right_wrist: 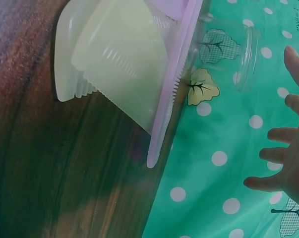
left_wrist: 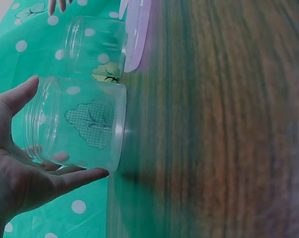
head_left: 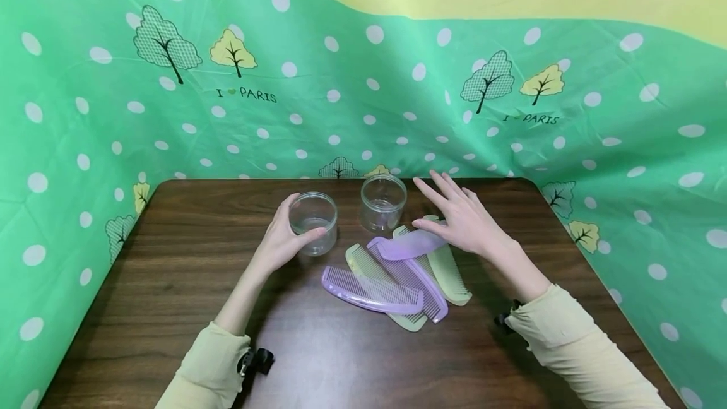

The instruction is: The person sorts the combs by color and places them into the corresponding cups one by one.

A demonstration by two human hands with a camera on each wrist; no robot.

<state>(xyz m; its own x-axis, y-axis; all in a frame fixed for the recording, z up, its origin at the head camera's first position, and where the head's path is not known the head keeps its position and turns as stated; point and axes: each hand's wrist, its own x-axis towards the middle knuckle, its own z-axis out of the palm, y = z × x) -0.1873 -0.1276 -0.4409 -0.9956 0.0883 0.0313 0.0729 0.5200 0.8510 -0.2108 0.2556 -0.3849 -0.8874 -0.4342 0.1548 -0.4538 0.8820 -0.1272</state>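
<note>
My left hand [head_left: 285, 237] is round a clear lidless jar [head_left: 319, 242] on the table, its thumb across the near side by the rim and its fingers at the far left side. In the left wrist view that jar [left_wrist: 87, 124] looks see-through, with a ridged neck. My right hand [head_left: 462, 213] hovers over the far right end of a pile of combs, fingers spread and nothing in them. The pile mixes a purple comb [head_left: 372, 295] in front, a green comb [head_left: 445, 273] at the right and several others overlapping. A second clear jar [head_left: 383, 210] stands just left of the right hand.
A dark wood-grain table [head_left: 170, 283] carries everything. Close behind its back edge hangs a green dotted cloth [head_left: 352, 100] with tree prints, which also closes off both sides. A dark wrist device [head_left: 255, 361] sits at the left sleeve cuff.
</note>
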